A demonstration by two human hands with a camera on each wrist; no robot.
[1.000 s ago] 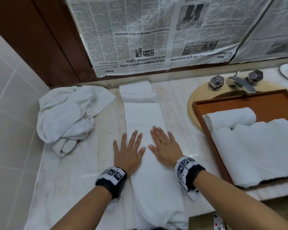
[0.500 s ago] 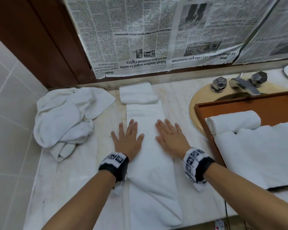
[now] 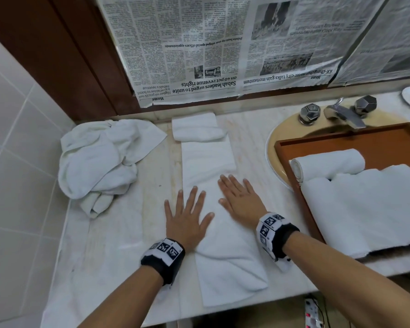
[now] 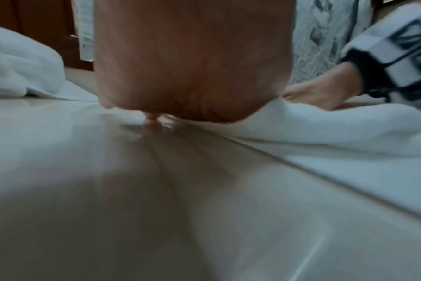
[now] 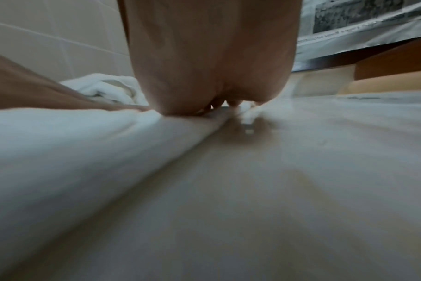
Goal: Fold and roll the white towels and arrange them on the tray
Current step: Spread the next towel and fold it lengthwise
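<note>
This is a bathroom. A beige sink (image 3: 277, 147) with a metal faucet (image 3: 343, 114) sits at the upper right, set into a pale marble desk (image 3: 118, 233). White wall tiles (image 3: 14, 162) fill the left edge, and newspaper sheets (image 3: 199, 48) hang across the top.

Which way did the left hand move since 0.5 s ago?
Yes: the left hand slid back toward the person along the white towel, away from its folded far end, and now sits behind the right hand.
</note>
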